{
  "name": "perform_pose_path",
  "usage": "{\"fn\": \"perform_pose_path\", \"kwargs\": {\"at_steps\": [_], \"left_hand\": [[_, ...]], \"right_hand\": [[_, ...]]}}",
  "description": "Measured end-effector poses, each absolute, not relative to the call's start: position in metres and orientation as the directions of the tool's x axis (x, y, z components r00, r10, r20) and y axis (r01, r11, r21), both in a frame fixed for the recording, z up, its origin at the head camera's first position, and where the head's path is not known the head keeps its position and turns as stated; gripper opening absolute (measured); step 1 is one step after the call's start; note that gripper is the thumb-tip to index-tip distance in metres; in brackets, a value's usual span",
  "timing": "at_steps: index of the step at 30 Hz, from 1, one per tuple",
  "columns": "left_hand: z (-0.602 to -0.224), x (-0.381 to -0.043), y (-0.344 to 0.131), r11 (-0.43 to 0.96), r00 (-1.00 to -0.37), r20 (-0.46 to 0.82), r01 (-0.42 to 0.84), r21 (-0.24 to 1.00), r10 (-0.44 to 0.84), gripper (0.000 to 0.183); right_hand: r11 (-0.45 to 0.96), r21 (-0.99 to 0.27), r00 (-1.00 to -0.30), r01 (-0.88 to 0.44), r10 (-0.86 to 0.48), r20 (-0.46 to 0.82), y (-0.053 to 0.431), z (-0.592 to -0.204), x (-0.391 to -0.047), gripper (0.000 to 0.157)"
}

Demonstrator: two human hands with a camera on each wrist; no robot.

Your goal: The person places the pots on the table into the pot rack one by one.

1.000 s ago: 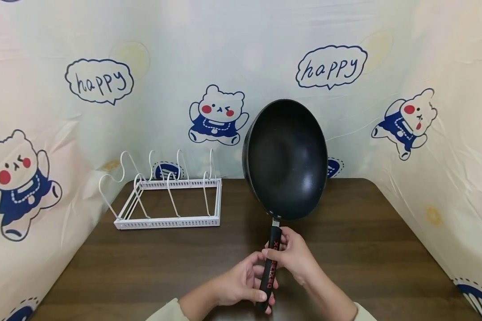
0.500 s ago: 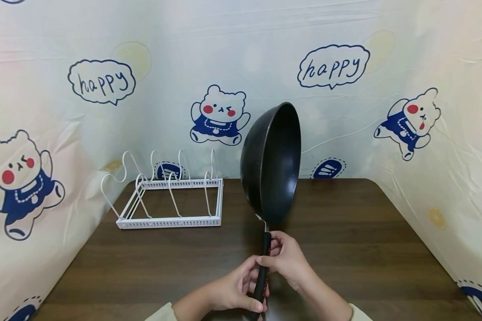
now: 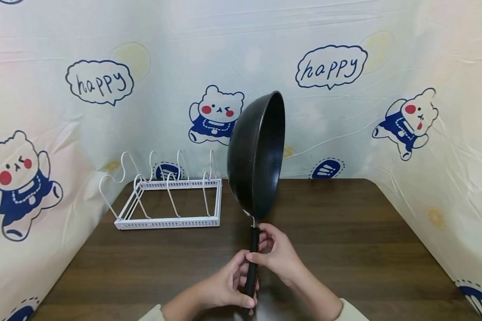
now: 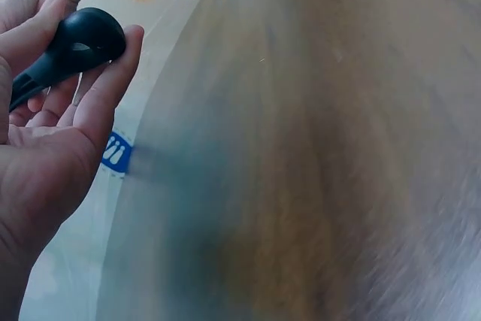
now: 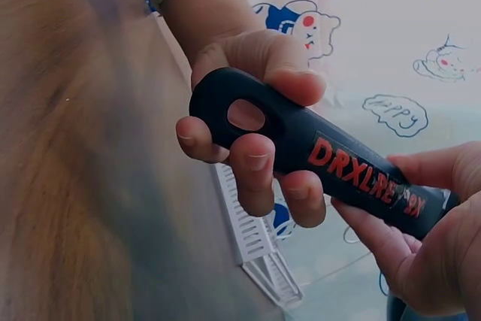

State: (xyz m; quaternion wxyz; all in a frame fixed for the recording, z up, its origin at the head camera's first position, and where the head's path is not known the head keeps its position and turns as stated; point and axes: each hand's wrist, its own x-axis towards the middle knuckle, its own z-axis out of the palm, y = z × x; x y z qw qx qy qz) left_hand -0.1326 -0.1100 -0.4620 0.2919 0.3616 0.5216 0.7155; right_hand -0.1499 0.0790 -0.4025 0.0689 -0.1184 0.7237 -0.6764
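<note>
A black wok point(image 3: 243, 156) is held upright above the table in the head view, its bowl turned so that the open side faces right. My left hand point(image 3: 230, 281) grips the lower part of its handle, thumb on one side and fingers curled on the other. Higher on the handle, near the metal neck, my right hand point(image 3: 280, 255) pinches it between thumb and fingers. Red lettering and a hanging hole show on the black handle point(image 5: 293, 140) in the right wrist view. The left wrist view shows the rounded handle end point(image 4: 94, 31) between thumb and fingers.
Left of the wok, a white rack point(image 3: 168, 222) with curved wire dividers stands on the brown wooden table point(image 3: 345, 249). A printed curtain point(image 3: 265, 44) with bears and "happy" bubbles encloses the back and sides.
The wok has turned about its handle, from its inside facing me to its rim nearly edge-on, opening to the right. Both hands have shifted a little left with it.
</note>
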Motion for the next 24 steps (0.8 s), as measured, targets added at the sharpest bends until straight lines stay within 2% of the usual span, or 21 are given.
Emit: {"fn": "perform_pose_path", "kwargs": {"at_steps": [7,14,20,24], "left_hand": [[-0.452,-0.136,-0.125,-0.290,-0.593,0.265,0.055,0.955,0.760,0.071],[-0.446,-0.134,-0.141,-0.308,-0.633,0.250,0.019,0.951,0.733,0.073],[-0.441,-0.133,-0.153,-0.354,-0.634,0.303,0.050,0.934,0.712,0.073],[-0.436,-0.130,-0.163,-0.328,-0.668,0.284,0.063,0.943,0.688,0.074]], "right_hand": [[-0.011,-0.993,-0.951,-0.115,-0.287,0.113,0.067,-0.403,-0.160,0.064],[-0.095,-0.983,-0.929,-0.157,-0.322,0.180,0.048,-0.407,-0.170,0.065],[-0.112,-0.977,-0.912,-0.183,-0.353,0.211,0.030,-0.405,-0.175,0.065],[-0.121,-0.970,-0.892,-0.211,-0.382,0.242,0.018,-0.400,-0.177,0.063]]}}
